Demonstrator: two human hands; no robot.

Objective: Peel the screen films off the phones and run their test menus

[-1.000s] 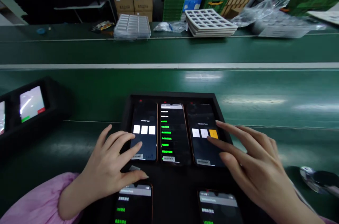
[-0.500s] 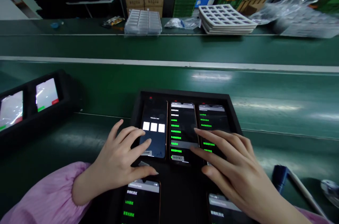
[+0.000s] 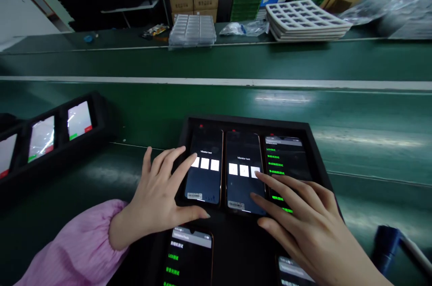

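Observation:
A black tray (image 3: 249, 120) holds several phones. The upper left phone (image 3: 203, 182) and the upper middle phone (image 3: 243, 187) both show "Vibrator test" with white squares. My left hand (image 3: 160, 189) is spread over the tray's left side, its index fingertip at the left phone's first square. My right hand (image 3: 300, 216) has its fingers apart, one fingertip at the middle phone's third square; it partly covers the upper right phone (image 3: 286, 160), which shows a green list. Below lie a lower left phone (image 3: 189, 259) and a partly hidden lower right phone (image 3: 292, 272). Neither hand holds anything.
Another black tray (image 3: 101, 115) with lit phones sits at the left. Clear plastic trays (image 3: 192, 30) and stacked white trays (image 3: 305, 20) rest on the far ledge. A dark blue object with a pale handle (image 3: 385, 245) lies at the lower right.
The upper middle phone has switched from a list to the "Vibrator test" screen. My left index fingertip has moved up to the left phone's squares. The whole view has shifted slightly.

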